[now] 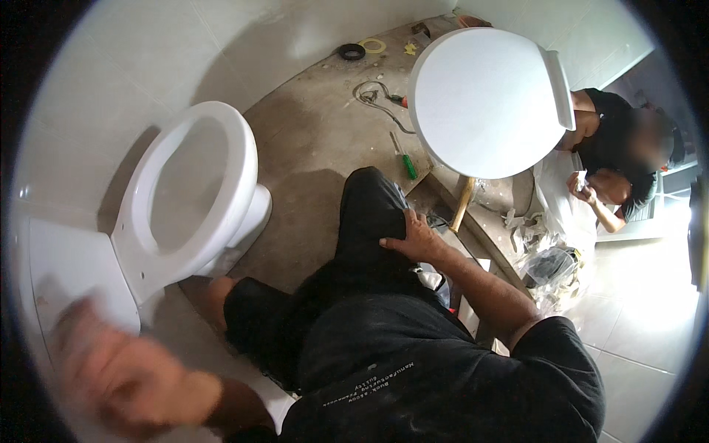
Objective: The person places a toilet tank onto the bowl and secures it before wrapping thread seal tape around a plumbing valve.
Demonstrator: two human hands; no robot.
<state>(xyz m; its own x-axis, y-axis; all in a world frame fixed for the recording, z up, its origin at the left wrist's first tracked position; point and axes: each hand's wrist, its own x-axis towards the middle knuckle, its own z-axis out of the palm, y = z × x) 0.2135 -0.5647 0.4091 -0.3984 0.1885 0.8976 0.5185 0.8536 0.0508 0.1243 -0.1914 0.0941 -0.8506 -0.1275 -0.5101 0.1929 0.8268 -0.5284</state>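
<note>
My left hand (111,369) is a motion blur at the lower left, over the flat white rear part of the toilet (74,266); I cannot tell whether it holds anything. The white toilet seat ring (221,199) lies just beyond it on bare cement floor (310,148). Fingers spread, my right hand (413,240) rests on my knee in black trousers (369,214) and holds nothing. A large white oval toilet lid (487,100) stands up at the upper right.
Another person in a black shirt (613,133) crouches at the right, a hand (583,188) on something white. A green-handled screwdriver (405,159), a grey hose (373,96), a black ring (352,52), a yellow ring (373,46), a wooden handle (464,203) and crumpled plastic wrap (546,258) lie about.
</note>
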